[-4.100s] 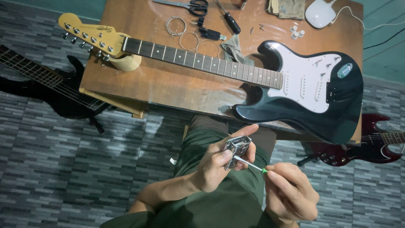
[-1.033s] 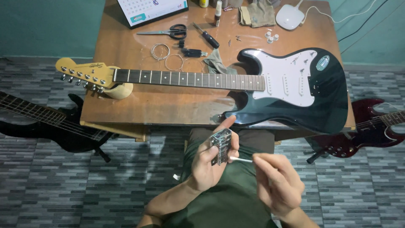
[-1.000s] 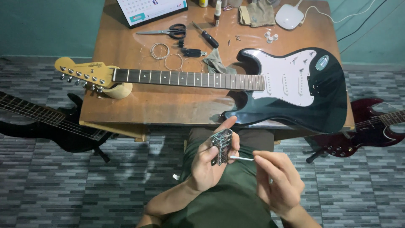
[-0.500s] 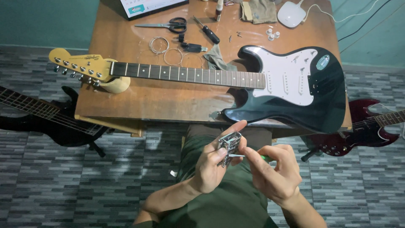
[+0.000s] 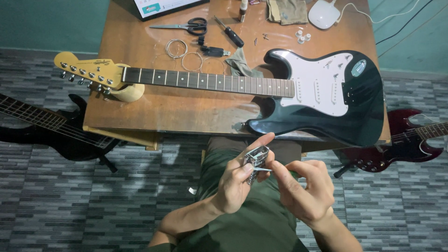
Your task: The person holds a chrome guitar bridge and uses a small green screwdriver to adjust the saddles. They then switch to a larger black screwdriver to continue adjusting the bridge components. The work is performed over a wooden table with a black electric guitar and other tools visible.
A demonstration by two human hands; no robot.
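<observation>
Tabletop (image 5: 186, 109) of brown wood fills the upper half of the view, and across it lies a black electric guitar (image 5: 322, 121) with a white pickguard, its dark fretboard running left to a pale headstock (image 5: 93, 77) that hangs just past the left edge. On the grey brick-patterned floor (image 5: 70, 205) 2 more guitars flank the tabletop: a black one (image 5: 51, 135) at the left and a dark red one (image 5: 401, 144) at the right. Behind the neck sit smaller things: a grey cloth (image 5: 241, 65) touching the fretboard, coiled strings (image 5: 186, 53), black-handled scissors (image 5: 186, 26), a black-handled screwdriver (image 5: 229, 33), a tan rag (image 5: 287, 10) and a white rounded device (image 5: 324, 13) with a cable. Below the tabletop edge, over a lap in green trousers, the left hand (image 5: 235, 184) is closed around a small chrome metal part (image 5: 256, 157) (it looks like guitar hardware, though its exact kind is hard to tell), thumb and forefinger pinching it upright. The right hand (image 5: 303, 189) is just beside it, fingers pinched narrowly on a thin tool (image 5: 262, 169) whose metal tip touches the underside of the chrome part; a sliver of green handle shows behind the fingers.
</observation>
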